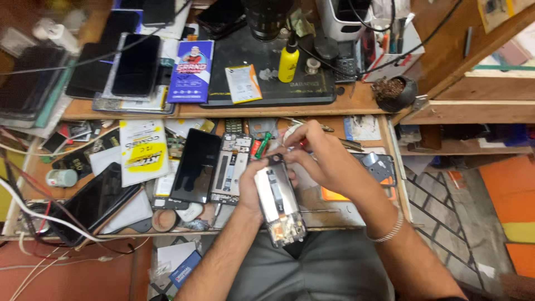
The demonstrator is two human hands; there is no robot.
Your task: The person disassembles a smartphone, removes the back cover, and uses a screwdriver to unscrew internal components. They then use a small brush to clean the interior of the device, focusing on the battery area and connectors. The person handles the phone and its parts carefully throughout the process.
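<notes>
Phone, back cover off, is gripped upright over the lap in the left hand, fingers wrapped round it; right hand fingers are pinched at its top edge, steadying work above the cluttered bench.

Two hands at work, one opened phone, one yellow bottle top centre, one bracelet.

I have both forearms angled up from below, meeting at centre. My left hand is cupped, fingers wrapped in a grip, palm inward. My right hand arches above it, fingertips pinched together, a bangle on its wrist
</notes>
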